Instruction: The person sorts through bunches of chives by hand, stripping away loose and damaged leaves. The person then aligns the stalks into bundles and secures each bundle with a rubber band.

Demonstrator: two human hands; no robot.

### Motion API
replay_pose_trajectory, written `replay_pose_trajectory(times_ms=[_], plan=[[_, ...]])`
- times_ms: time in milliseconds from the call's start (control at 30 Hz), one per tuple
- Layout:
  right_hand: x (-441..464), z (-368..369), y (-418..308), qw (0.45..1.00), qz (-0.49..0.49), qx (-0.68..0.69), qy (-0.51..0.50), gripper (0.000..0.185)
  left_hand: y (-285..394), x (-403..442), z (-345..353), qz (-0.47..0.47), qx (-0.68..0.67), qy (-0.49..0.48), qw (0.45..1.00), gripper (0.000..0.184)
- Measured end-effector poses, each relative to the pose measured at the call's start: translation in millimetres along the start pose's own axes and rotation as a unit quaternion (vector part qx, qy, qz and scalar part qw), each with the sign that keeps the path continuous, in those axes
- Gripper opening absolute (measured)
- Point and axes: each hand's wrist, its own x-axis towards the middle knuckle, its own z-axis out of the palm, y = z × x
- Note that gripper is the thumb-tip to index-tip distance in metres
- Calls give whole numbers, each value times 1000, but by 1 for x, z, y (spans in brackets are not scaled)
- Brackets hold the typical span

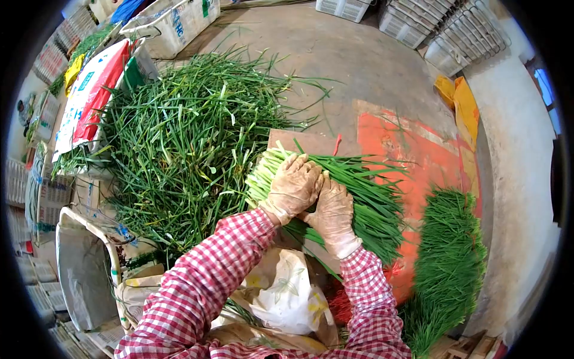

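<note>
A thick bunch of garlic chives (371, 194) lies across a board (311, 141) in front of me, pale cut stems to the left and green leaves to the right. My left hand (295, 186), in a tan glove, presses over the stem end with its fingers curled round the stalks. Close beside it, my right hand (333, 214), gloved too, grips the bunch nearer its middle. The two hands touch at the thumbs and fingertips. The undersides of both hands are hidden. A thin red tie (338, 144) sticks up just behind the bunch.
A large heap of loose green leaves (191, 125) spreads to the left. Stacked chives (448, 257) lie on the right by an orange sheet (382, 140). White crates (173, 27) and a white-and-red sack (89, 99) stand at the left; more crates (412, 24) are at the back.
</note>
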Motion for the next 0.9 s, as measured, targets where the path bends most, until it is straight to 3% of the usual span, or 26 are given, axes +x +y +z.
replay_pose_trajectory(times_ms=[67,133,200,267,300,400,500,567,600,667,700,833,900], plan=[[12,-23,15,990,-7,70,-124,100,0,0,2,-14,11,-12,1000,27],[33,-40,41,980,9,144,-140,86,4,3,-6,-49,-7,-58,997,27],[67,-62,46,970,101,194,-104,74,3,2,-6,-22,9,-45,999,26],[98,-33,55,984,8,173,47,68,3,1,0,-38,-5,-28,999,25],[109,-23,52,984,8,172,46,68,3,1,-1,-30,0,-27,999,24],[134,-4,25,963,20,155,-218,50,1,0,0,-17,14,-33,999,24],[130,18,18,975,73,113,-175,39,0,-2,1,-33,4,-30,999,30],[113,18,28,980,62,188,18,31,2,3,0,-77,-18,-53,995,34],[103,15,34,980,67,184,15,31,2,6,0,-123,-36,-74,989,38],[83,-4,44,956,150,253,11,31,1,7,11,-117,30,-22,992,45],[70,-3,51,954,127,265,56,32,0,11,13,-116,35,-56,991,45],[39,-6,88,946,161,278,33,39,-4,22,19,-126,66,-169,975,42],[34,-33,117,865,150,477,37,48,-2,23,17,-135,73,-183,971,40]])
